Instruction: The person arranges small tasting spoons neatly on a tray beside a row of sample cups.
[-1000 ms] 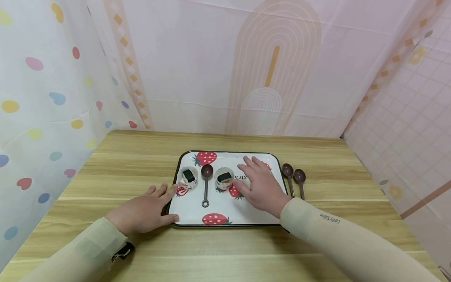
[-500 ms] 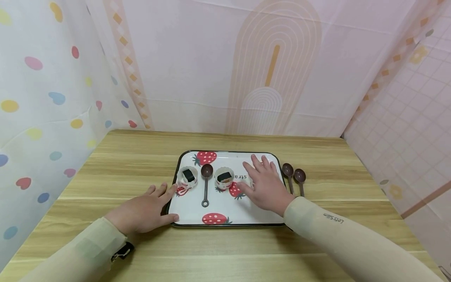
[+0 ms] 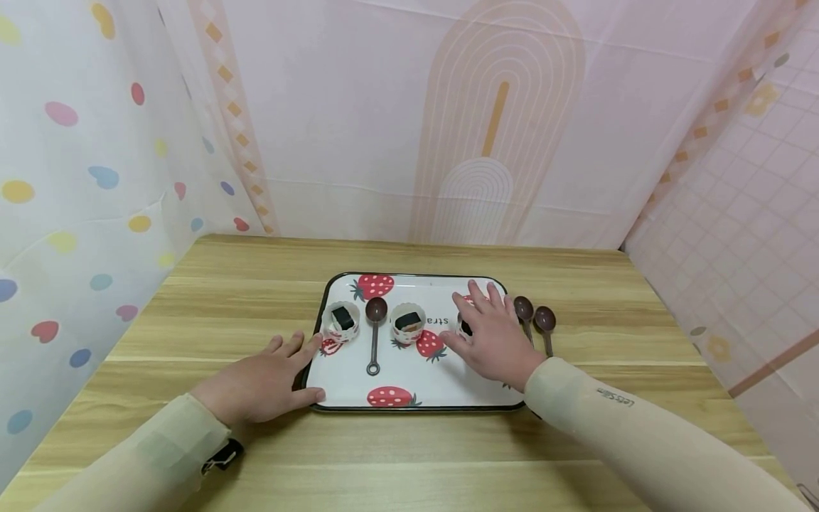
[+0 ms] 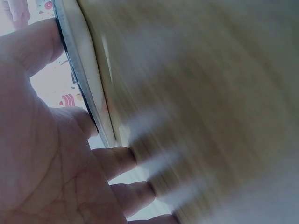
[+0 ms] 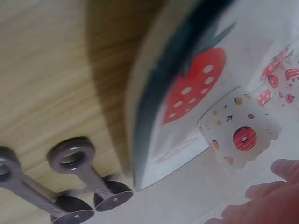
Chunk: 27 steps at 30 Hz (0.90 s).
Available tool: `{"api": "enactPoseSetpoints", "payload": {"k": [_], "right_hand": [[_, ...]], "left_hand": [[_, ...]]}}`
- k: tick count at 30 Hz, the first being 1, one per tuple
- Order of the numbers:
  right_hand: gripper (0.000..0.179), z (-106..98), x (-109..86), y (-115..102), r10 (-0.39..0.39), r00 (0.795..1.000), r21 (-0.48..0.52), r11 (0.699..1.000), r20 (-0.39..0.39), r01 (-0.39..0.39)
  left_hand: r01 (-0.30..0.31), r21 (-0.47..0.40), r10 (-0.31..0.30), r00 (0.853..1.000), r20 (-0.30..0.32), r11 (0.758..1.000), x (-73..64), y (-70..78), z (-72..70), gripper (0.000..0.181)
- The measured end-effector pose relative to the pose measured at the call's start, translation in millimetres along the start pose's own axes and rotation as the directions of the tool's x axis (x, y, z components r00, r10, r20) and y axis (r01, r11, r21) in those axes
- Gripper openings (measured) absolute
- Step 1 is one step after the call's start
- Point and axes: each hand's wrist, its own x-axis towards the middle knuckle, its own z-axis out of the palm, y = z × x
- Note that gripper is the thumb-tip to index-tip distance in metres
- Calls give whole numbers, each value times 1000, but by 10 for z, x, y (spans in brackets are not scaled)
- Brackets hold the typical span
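Wood table (image 3: 384,462) runs along the tray's (image 3: 345,391) 6 o'clock edge. The left hand (image 3: 265,380) touches the tray at 8 o'clock, fingers spread wide. The right hand (image 3: 493,341), also spread wide, is over the tray's 3 o'clock side. The first cup (image 5: 240,128) peeks out at that hand's 10 o'clock; I can't tell if they touch. At the hand's 9 o'clock come the next cup (image 3: 409,340), a spoon (image 3: 377,308), then the last cup (image 3: 340,338). Two spoons (image 3: 544,319) lie just outside the tray's 3 o'clock edge. Cloth (image 3: 339,128) hangs at 12.
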Motion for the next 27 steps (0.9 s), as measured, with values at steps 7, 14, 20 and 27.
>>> {"api": "enactPoseSetpoints", "payload": {"k": [7,14,20,27], "right_hand": [[78,-9,-23,103,10,1000,13,1000,-6,-10],[77,-20,-56,210,36,999,0,999,0,-36],[85,-32,-83,281,63,998,2,998,6,-63],[92,-28,-111,345,96,995,-17,995,13,-95]], "left_hand": [[2,12,-2,1000,0,1000,8,-5,-4,102],[-2,20,2,1000,-1,1000,12,2,-11,102],[2,12,-2,1000,0,1000,12,9,-17,102],[15,-6,-15,1000,6,1000,5,-1,-7,102]]}}
